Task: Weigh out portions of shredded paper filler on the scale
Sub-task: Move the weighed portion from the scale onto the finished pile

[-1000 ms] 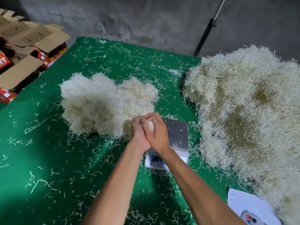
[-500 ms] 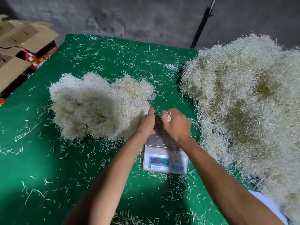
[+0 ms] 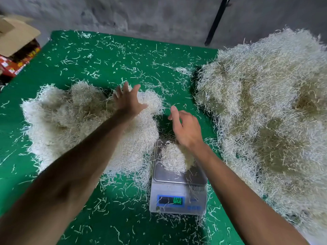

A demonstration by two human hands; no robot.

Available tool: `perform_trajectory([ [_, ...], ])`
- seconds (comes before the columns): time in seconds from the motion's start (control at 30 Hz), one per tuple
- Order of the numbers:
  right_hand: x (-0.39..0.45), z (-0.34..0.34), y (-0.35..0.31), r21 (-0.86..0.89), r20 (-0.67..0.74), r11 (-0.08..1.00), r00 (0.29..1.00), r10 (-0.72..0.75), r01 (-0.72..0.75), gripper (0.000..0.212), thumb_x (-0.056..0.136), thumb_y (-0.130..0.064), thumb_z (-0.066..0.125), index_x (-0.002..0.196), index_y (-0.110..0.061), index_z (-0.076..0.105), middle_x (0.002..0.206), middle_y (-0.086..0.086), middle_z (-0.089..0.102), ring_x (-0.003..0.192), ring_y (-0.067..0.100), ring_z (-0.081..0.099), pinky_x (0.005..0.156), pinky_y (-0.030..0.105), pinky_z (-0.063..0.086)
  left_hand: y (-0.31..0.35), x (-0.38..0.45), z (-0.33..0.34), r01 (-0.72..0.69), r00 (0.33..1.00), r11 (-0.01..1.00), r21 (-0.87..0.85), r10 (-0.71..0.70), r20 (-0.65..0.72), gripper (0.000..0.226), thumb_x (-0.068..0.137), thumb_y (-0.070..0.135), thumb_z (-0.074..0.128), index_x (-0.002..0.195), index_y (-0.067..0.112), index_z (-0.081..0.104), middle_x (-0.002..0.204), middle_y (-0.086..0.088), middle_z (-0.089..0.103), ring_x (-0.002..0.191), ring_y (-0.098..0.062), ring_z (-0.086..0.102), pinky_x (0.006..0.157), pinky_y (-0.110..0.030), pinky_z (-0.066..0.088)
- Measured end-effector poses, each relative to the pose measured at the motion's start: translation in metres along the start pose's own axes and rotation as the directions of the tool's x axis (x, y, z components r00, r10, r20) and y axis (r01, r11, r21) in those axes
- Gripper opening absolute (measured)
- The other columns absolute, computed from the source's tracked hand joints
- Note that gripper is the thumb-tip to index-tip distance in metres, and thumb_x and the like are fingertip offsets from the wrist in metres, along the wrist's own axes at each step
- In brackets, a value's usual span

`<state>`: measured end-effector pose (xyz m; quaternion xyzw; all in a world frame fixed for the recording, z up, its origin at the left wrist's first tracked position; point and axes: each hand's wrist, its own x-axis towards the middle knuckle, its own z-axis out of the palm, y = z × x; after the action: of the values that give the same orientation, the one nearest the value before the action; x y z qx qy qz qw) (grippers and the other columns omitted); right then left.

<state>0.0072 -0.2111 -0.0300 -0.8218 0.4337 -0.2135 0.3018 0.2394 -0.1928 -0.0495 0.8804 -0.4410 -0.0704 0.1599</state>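
Green cloth covers the worktop, strewn with loose pale strands and backed by a rough grey wall, where a person weighs out shredded paper filler. A small digital scale sits near the front edge, its steel pan carrying a rounded clump of filler and its blue-framed display lit with green digits too blurred to read. The left hand reaches out over the smaller heap of shredded paper lying to the left of the scale, its fingers spread wide and straight and gripping nothing; whether the palm touches the heap cannot be told. The right hand hovers above the far edge of the pan, just beyond the clump, its fingers loosely curled and holding nothing, thumb pointing up. A much larger heap of shredded paper fills the right side of the worktop, reaching close beside the scale. A dark pole leans against the wall behind that heap. At the far left, beyond the worktop's edge, stand open cardboard boxes over red printed cartons.
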Motion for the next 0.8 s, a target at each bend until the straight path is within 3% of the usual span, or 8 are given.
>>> perform_trajectory([
  [0.1,0.003,0.006,0.01,0.09,-0.025,0.995,0.999,0.035,-0.033,0.074,0.107,-0.06,0.017,0.093,-0.016,0.074,0.065,-0.014,0.05,0.067,0.001,0.055,0.079,0.03,0.045,-0.007,0.014,0.017,0.011,0.999,0.999,0.053,-0.013,0.048,0.064,0.084,0.032,0.08,0.141,0.02,0.054,0.153,-0.018,0.038,0.139,-0.037,0.035,0.115,-0.054,0.032],
  [0.2,0.004,0.006,0.017,0.144,-0.064,0.988,0.996,0.06,-0.05,0.068,0.109,-0.054,0.021,0.095,-0.017,0.076,0.057,-0.014,0.045,0.059,0.0,0.05,0.071,0.027,0.042,-0.009,0.019,0.018,-0.041,0.988,0.999,0.017,0.043,-0.151,0.027,0.086,0.013,0.071,0.112,0.006,0.067,0.12,-0.017,0.063,0.112,-0.031,0.056,0.096,-0.046,0.05],
  [0.4,0.005,0.009,-0.007,0.278,-0.09,0.96,0.995,0.053,-0.026,0.062,0.11,-0.046,0.03,0.092,-0.006,0.074,0.058,-0.013,0.063,0.044,-0.002,0.051,0.044,0.009,0.034,0.008,0.0,-0.028,-0.223,0.842,0.944,-0.242,0.061,-0.536,0.01,0.088,0.009,0.064,0.095,0.001,0.065,0.097,-0.012,0.069,0.092,-0.024,0.06,0.085,-0.031,0.048],
  [0.5,-0.002,0.009,-0.033,0.37,-0.058,0.928,0.996,0.07,-0.043,0.05,0.109,-0.046,0.035,0.111,-0.01,0.069,0.096,0.003,0.072,0.07,0.01,0.064,0.062,0.026,0.052,0.023,-0.033,-0.056,-0.299,0.773,0.832,-0.467,-0.076,-0.629,0.011,0.087,0.008,0.066,0.093,-0.001,0.065,0.087,-0.007,0.068,0.074,-0.015,0.06,0.072,-0.025,0.05],
  [0.57,-0.01,0.011,-0.053,0.497,-0.011,0.863,0.995,0.102,-0.083,0.051,0.105,-0.057,0.04,0.13,-0.018,0.06,0.117,-0.009,0.065,0.082,-0.005,0.061,0.074,0.019,0.05,0.033,-0.061,-0.064,-0.287,0.79,0.776,-0.561,-0.139,-0.597,0.01,0.087,0.007,0.067,0.091,-0.002,0.066,0.081,0.001,0.065,0.062,-0.002,0.055,0.059,-0.017,0.048],
  [0.63,-0.02,0.008,-0.075,0.63,0.035,0.764,0.988,0.15,-0.138,0.078,0.092,-0.078,0.043,0.151,-0.026,0.042,0.143,-0.022,0.044,0.11,-0.011,0.051,0.098,0.017,0.04,0.042,-0.095,-0.059,-0.292,0.827,0.771,-0.566,-0.094,-0.554,0.009,0.088,0.004,0.068,0.091,-0.004,0.066,0.08,-0.001,0.065,0.061,-0.002,0.054,0.055,-0.019,0.047],
  [0.73,-0.025,0.006,-0.088,0.758,0.133,0.581,0.943,0.305,-0.296,0.1,0.077,-0.087,0.056,0.154,-0.026,0.04,0.152,-0.008,0.047,0.13,0.009,0.047,0.112,0.04,0.032,0.049,-0.147,-0.047,-0.296,0.896,0.712,-0.637,-0.025,-0.444,0.008,0.089,0.0,0.065,0.085,0.002,0.058,0.072,0.003,0.056,0.059,0.004,0.046,0.055,-0.011,0.038],
  [0.8,-0.034,0.009,-0.092,0.789,0.182,0.458,0.868,0.462,-0.409,0.089,0.078,-0.065,0.076,0.147,-0.015,0.049,0.132,0.002,0.062,0.115,0.02,0.059,0.106,0.044,0.047,0.055,-0.172,-0.038,-0.209,0.931,0.612,-0.762,-0.115,-0.347,0.009,0.091,0.003,0.059,0.085,0.001,0.053,0.072,0.0,0.05,0.058,0.004,0.044,0.054,-0.011,0.035],
])
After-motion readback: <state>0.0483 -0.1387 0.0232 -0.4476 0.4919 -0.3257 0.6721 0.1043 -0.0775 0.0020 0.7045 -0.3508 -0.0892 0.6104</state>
